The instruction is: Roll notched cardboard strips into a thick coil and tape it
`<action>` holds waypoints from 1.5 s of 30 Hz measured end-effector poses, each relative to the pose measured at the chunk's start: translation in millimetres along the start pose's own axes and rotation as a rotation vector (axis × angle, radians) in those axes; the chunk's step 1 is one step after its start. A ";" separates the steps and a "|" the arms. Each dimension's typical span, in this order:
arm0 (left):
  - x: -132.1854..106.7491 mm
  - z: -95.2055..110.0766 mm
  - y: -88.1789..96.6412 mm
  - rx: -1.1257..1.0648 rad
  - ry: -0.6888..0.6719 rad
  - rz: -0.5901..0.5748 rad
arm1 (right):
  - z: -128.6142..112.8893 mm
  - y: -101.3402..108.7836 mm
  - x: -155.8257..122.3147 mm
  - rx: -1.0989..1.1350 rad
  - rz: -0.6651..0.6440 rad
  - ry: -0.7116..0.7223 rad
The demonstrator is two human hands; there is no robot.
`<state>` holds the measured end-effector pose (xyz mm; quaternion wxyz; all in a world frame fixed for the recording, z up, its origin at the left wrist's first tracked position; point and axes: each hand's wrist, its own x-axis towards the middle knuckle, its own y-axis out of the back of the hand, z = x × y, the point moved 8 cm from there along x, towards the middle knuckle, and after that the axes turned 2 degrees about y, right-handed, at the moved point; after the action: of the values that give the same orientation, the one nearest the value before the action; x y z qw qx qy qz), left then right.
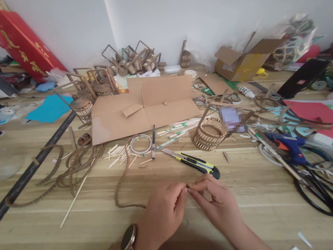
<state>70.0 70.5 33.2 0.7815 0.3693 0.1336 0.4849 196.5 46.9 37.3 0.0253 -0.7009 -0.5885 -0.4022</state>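
My left hand (166, 208), with a watch (128, 237) on its wrist, is closed on a thin brown strip (117, 189) with a notched-looking edge. The strip runs out from under that hand and curves back across the table. Thumb and forefinger of my right hand (218, 201) pinch a tiny dark end of it, close against the left fingertips. Just beyond the hands lies a yellow-and-black utility knife (195, 163) with its blade showing. A small slatted basket (208, 135) with a handle rests past the knife.
Cardboard (118, 115), short sticks (117, 154), a tape roll (141, 144) and a pen (154, 141) lie ahead. Coiled brown strips (75, 168) are at left. At right sit a blue glue gun (291, 146) and black cable (315, 199). Several small baskets (135, 60) stand by the wall.
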 end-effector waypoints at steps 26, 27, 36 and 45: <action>1.7 -3.6 0.0 -0.082 0.087 0.025 | 21.9 -9.5 -0.5 0.198 -0.080 -0.247; 1.5 -4.2 -0.9 -0.090 0.087 0.015 | 18.8 -7.5 -0.1 0.164 -0.067 -0.210; 1.4 -6.8 -6.0 -0.238 0.112 -0.044 | -0.2 2.9 3.1 -0.069 0.008 -0.047; 1.8 -8.7 -5.6 -0.244 0.149 -0.060 | -1.6 3.6 1.0 -0.099 0.032 -0.017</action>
<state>69.7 74.5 23.5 0.8226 0.2302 0.1424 0.5001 198.7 45.7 40.5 -0.0080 -0.7140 -0.5568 -0.4245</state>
